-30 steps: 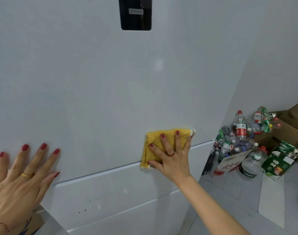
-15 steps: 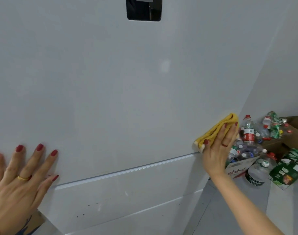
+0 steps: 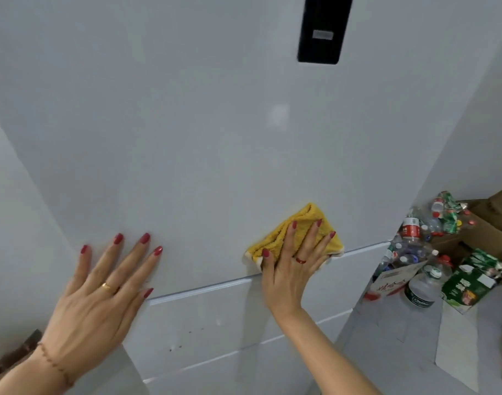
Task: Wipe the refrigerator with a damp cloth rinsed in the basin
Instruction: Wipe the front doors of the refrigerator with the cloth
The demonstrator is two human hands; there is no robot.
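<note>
right hand (image 3: 294,263) flat, fingers spread, pressing yellow cloth (image 3: 301,235) onto refrigerator (image 3: 201,138) door at four o'clock; left hand (image 3: 101,289) splayed, bracing.

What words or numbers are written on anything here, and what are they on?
No text here reads clearly enough to quote.
Black panel on the refrigerator door: a small grey label, blurred.
Red-labelled bottle: white characters, too small.
White bag: red characters, blurred.
Big bottle beside it: dark label with white lettering, unreadable.
Green carton: white characters, blurred.
Yellow cloth: no writing.
</note>
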